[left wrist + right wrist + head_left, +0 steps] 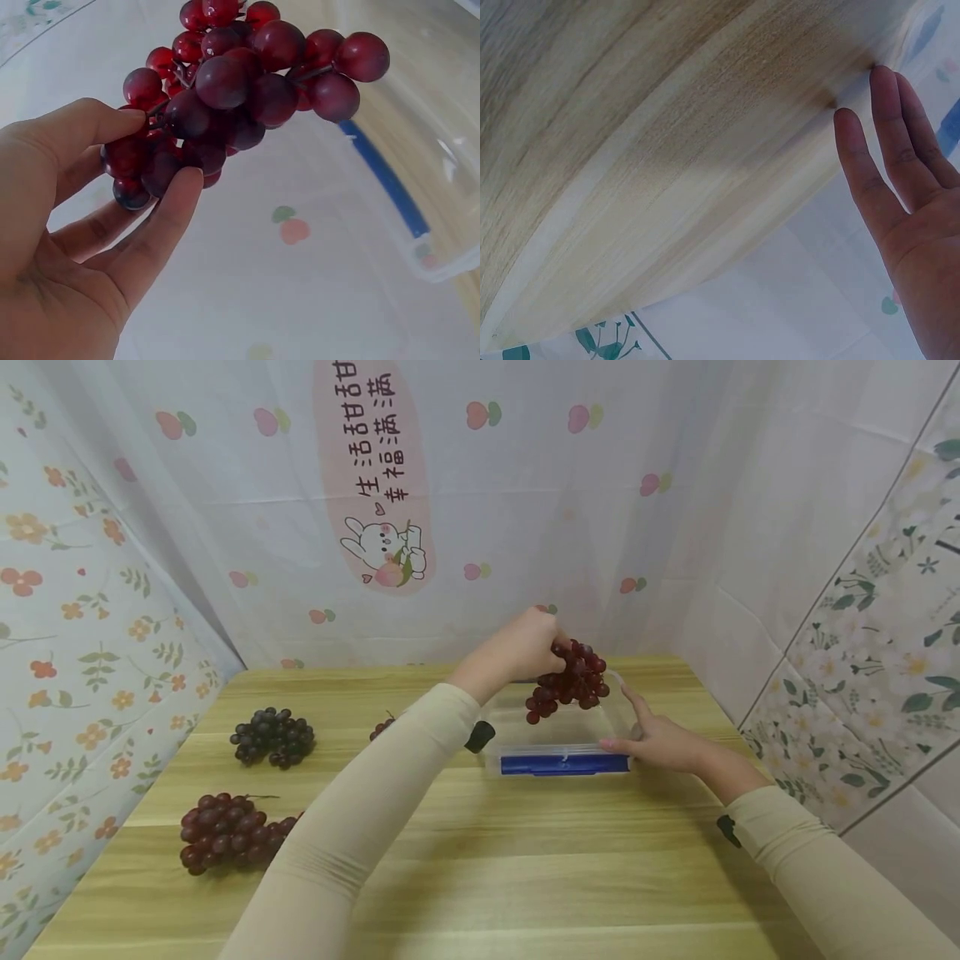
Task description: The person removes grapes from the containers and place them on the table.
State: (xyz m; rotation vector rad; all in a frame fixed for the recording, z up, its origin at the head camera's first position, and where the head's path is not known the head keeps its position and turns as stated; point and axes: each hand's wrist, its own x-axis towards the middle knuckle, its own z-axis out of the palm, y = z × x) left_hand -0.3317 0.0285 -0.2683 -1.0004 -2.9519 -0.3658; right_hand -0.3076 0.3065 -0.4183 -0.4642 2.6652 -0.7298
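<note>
My left hand (531, 647) pinches a bunch of dark red grapes (576, 681) by its stem end, thumb and fingers on the upper grapes. In the left wrist view, the left hand (90, 217) holds the bunch from one side, and several grapes hang free. Below the bunch stands a clear plastic container (495, 760) with a blue latch (564, 764) along its front. My right hand (660, 739) lies along the container's right side, thumb at the front corner. Its fingers (862, 161) look straight in the right wrist view.
On the wooden table (525, 868), a black grape bunch (272, 737) lies at the back left, with a red bunch (228, 835) nearer the front. A small piece of another red bunch (381, 727) shows behind the left sleeve. Patterned curtains (480, 518) enclose the back and sides.
</note>
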